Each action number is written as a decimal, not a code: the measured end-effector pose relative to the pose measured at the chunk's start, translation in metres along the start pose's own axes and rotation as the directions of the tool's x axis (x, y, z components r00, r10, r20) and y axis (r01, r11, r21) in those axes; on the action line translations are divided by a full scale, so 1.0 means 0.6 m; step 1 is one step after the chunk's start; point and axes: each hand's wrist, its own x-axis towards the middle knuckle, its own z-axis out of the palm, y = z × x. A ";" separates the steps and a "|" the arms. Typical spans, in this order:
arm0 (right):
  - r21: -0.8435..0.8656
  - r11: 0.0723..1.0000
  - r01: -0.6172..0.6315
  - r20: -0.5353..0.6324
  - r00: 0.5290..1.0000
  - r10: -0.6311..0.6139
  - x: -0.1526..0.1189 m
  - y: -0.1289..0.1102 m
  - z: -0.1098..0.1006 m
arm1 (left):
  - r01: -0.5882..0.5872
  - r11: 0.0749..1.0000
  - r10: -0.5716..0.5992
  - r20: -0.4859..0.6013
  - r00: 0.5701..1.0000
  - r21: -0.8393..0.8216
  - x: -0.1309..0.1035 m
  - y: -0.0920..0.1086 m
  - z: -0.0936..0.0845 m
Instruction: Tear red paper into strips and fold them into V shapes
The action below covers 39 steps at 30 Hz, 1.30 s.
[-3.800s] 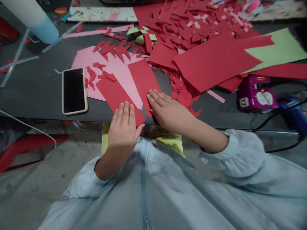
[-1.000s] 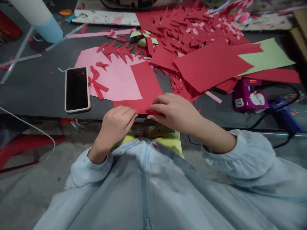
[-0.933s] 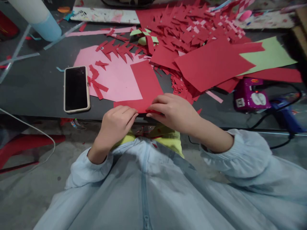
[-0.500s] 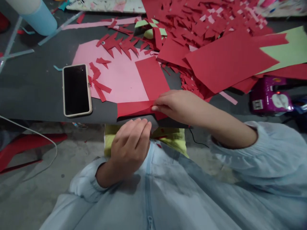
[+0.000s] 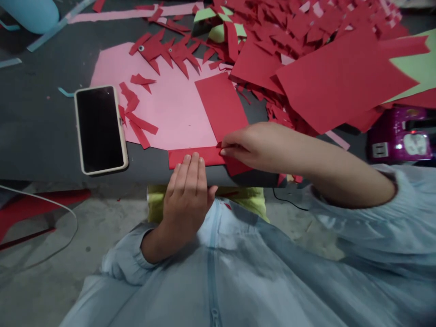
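Note:
A folded strip of red paper (image 5: 184, 157) lies along the table's front edge. My right hand (image 5: 250, 144) pinches its right end between thumb and fingers. Flat on the strip's lower edge rest the outstretched fingers of my left hand (image 5: 189, 190), the thumb held apart. Beyond the strip is a pink sheet (image 5: 170, 106) with a red paper rectangle (image 5: 221, 104) on its right side. Red cut-paper shapes with small googly eyes (image 5: 153, 51) lie at the sheet's far edge, and a cluster of red paper pieces (image 5: 134, 111) sits at its left.
A phone (image 5: 100, 129) lies left of the pink sheet. Large red sheets (image 5: 344, 77) and a heap of red scraps (image 5: 293, 27) cover the right and back. At far right stands a purple device (image 5: 398, 136); a blue container (image 5: 34, 13) is at back left.
My left hand has moved up from below the edge and flattened onto the strip, which now lies flatter. My right hand keeps its pinch. The whole view has shifted slightly.

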 end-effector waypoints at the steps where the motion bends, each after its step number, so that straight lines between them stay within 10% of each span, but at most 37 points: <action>1: -0.019 1.000 -0.005 0.012 1.000 0.005 0.001 -0.002 -0.001 | 0.001 1.000 -0.001 0.002 1.000 0.003 0.000 0.000 0.001; 32: -0.197 0.977 -0.087 0.142 0.983 0.116 0.023 -0.034 -0.016 | -0.033 0.998 0.042 0.156 0.987 -0.060 0.016 -0.028 -0.012; 39: -0.131 0.991 0.018 -0.070 0.997 -0.028 0.022 -0.048 -0.010 | -0.012 0.999 0.018 0.162 0.987 -0.036 0.017 -0.019 -0.020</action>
